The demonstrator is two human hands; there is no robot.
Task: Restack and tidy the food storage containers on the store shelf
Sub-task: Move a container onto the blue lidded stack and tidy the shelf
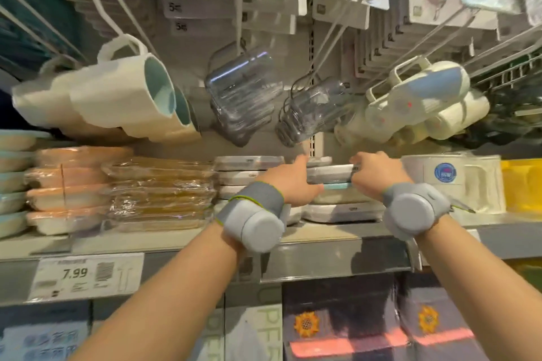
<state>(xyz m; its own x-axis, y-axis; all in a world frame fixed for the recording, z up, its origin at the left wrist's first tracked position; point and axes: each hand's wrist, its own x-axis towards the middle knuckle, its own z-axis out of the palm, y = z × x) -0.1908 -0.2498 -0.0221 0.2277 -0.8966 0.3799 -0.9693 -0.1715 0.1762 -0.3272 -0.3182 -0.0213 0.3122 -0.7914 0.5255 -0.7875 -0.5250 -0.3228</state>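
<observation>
A flat grey-lidded food container (330, 174) tops a short stack at the middle of the shelf (322, 233). My left hand (289, 182) grips its left end and my right hand (374, 174) grips its right end. Under it lie a teal-rimmed container (337, 186) and a white one (343, 211). A second stack of grey-lidded containers (249, 173) stands just to the left, partly hidden behind my left wrist. Both wrists carry grey strapped sensor pucks.
Wrapped amber trays (158, 190) and peach-lidded containers (70, 182) fill the shelf's left part. A white tub (457, 179) stands at the right. Mugs and clear jugs (243, 94) hang low above the stacks. A 7.99 price tag (85, 274) sits on the shelf's front edge.
</observation>
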